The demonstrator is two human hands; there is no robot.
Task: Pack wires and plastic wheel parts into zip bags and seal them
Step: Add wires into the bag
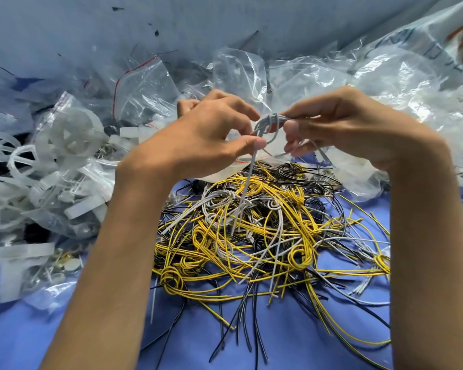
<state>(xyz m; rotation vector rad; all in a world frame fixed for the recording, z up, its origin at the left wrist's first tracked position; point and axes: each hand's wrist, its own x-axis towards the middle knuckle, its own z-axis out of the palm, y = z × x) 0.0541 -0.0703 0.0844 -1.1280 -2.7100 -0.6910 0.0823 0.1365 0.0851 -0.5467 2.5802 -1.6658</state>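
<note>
Both hands pinch a small coiled bundle of grey wire (270,122), held up between them. The left hand (206,134) nips its left loop and the right hand (345,126) clamps its right end. Its long tail hangs almost straight down toward the tangled pile of yellow, grey and black wires (251,236) on the blue cloth (278,343).

The work surface is covered with a blue cloth (292,343), smooth and evenly lit. Behind it rises a pale grey-blue surface (198,20); I cannot tell if it is wall or fabric. It carries some small dark marks (117,8).
</note>
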